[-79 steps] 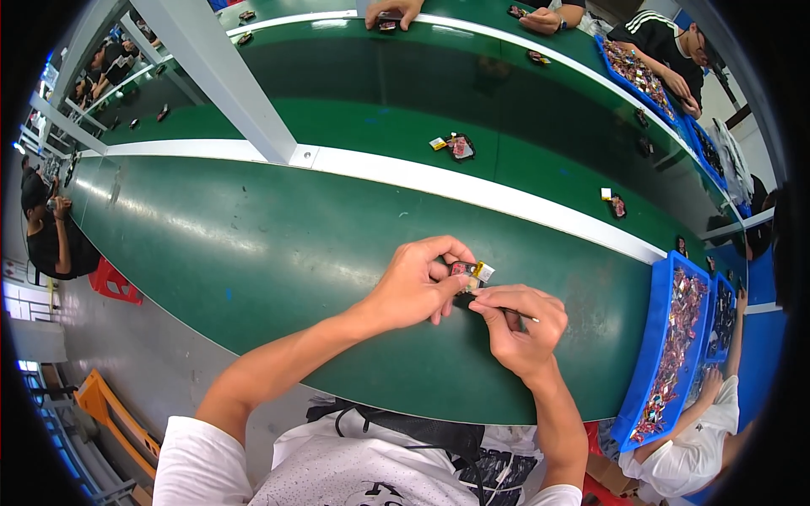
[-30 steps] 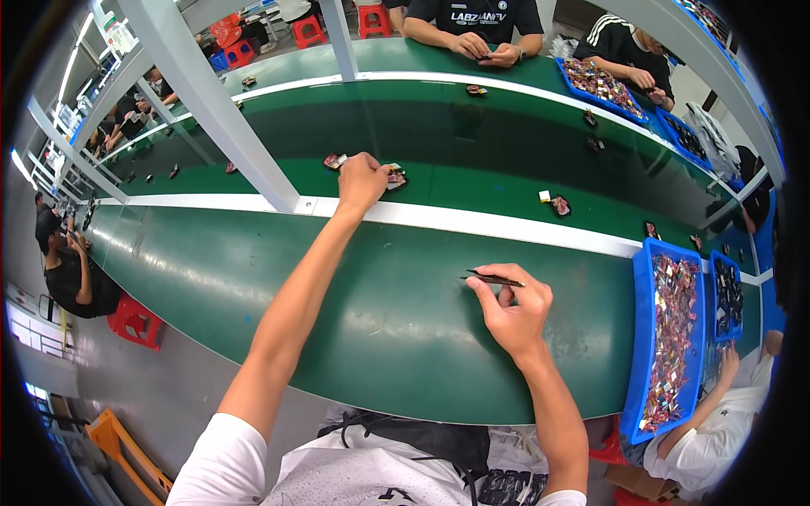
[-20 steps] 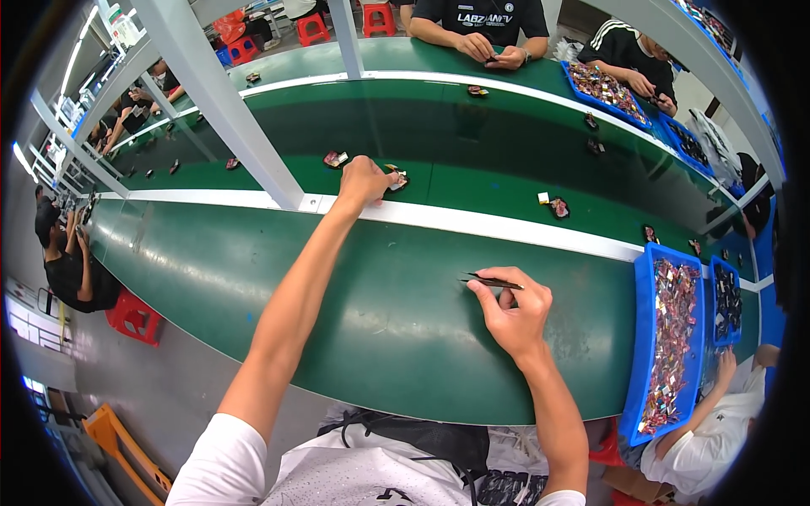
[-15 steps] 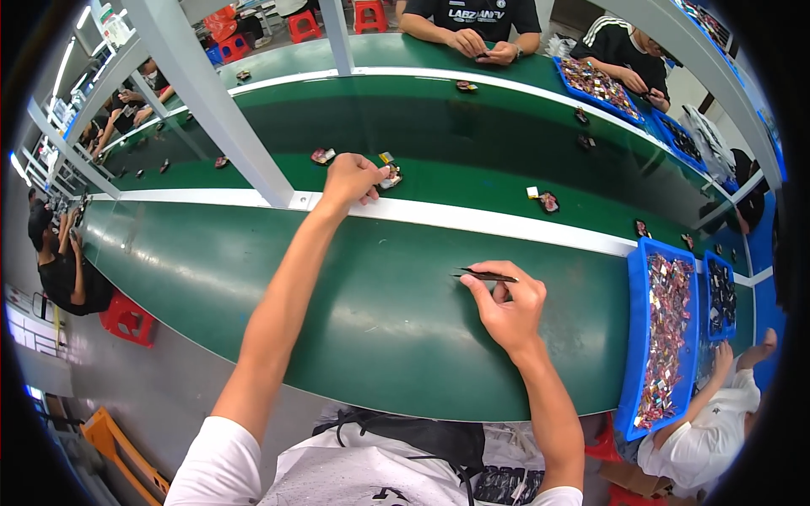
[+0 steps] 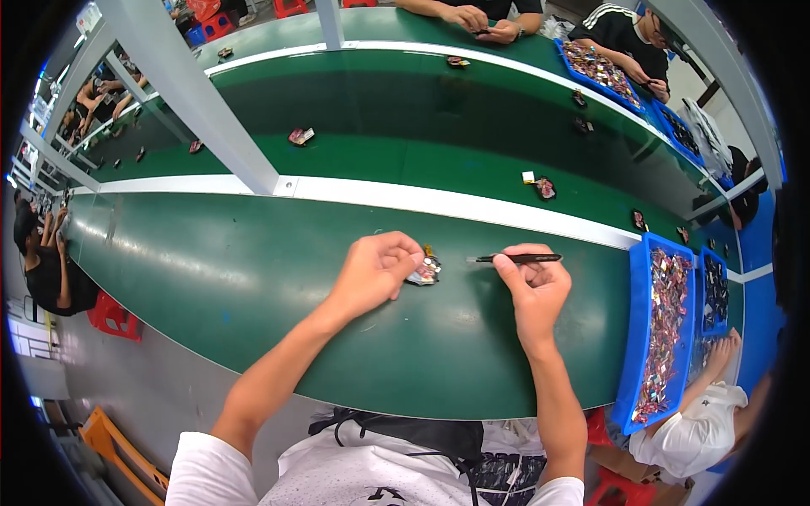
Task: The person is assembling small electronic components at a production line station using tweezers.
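My left hand [image 5: 375, 274] is over the green worktable [image 5: 253, 270], its thumb and fingers closed on the edge of a small electronic assembly [image 5: 426, 271]. The piece has a dark casing, with pinkish and silvery parts and a yellow bit on top. Facing it from the right, my right hand [image 5: 540, 295] grips black tweezers [image 5: 530, 259] between thumb and fingers. Their tips point left toward the assembly and stay a short gap away from it.
Beyond a white rail [image 5: 380, 196], a green conveyor belt [image 5: 405, 160] carries similar assemblies [image 5: 301, 137]. A grey post [image 5: 198, 101] rises at the left. On the right are a blue tray [image 5: 638, 337] of small wired parts and a smaller blue tray [image 5: 704, 295] of black pieces. Several people sit around.
My left hand has come back from the belt over the rail to the worktable, bringing the assembly. My right hand has shifted slightly right and farther away, with the tweezers still in it.
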The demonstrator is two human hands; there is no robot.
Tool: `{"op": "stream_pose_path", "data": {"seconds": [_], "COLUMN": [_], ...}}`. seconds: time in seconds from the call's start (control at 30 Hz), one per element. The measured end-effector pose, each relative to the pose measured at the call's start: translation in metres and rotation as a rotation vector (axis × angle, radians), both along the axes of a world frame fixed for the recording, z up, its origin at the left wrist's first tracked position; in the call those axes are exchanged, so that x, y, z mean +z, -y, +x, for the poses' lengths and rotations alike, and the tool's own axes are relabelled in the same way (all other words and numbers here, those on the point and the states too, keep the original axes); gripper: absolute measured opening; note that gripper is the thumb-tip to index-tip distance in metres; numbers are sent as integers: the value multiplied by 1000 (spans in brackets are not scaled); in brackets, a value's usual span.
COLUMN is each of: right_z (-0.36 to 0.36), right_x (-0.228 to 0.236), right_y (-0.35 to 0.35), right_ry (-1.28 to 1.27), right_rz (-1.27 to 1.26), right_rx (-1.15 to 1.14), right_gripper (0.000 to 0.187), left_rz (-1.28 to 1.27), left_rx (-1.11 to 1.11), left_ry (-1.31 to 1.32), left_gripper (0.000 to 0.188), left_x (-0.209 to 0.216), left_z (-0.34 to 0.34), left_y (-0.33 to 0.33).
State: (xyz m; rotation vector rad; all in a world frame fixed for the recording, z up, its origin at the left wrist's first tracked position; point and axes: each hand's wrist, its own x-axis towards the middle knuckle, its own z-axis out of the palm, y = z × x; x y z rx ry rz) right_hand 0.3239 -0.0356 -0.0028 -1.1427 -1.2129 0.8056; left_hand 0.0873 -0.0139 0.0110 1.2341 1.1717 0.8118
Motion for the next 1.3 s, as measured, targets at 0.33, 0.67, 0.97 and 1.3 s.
{"op": "stream_pose_path", "data": {"seconds": [0.33, 0.67, 0.97, 1.3], "right_z": [-13, -14, -13, -10], "right_x": [5, 2, 0, 1], "right_y": [14, 14, 13, 12], "right_ry": [99, 264, 269, 106], "right_rz": [-51, -23, -79, -206], "right_rx": [165, 114, 139, 217], "right_gripper": [13, 13, 13, 12], "left_rz": [197, 278, 309, 446], "left_rx": [-14, 5, -20, -60], "left_ry": [-96, -101, -122, -121], "left_gripper": [6, 5, 6, 9], "left_x": [-13, -13, -14, -15], "left_z": [9, 10, 10, 9], "left_y": [14, 14, 16, 15]}}
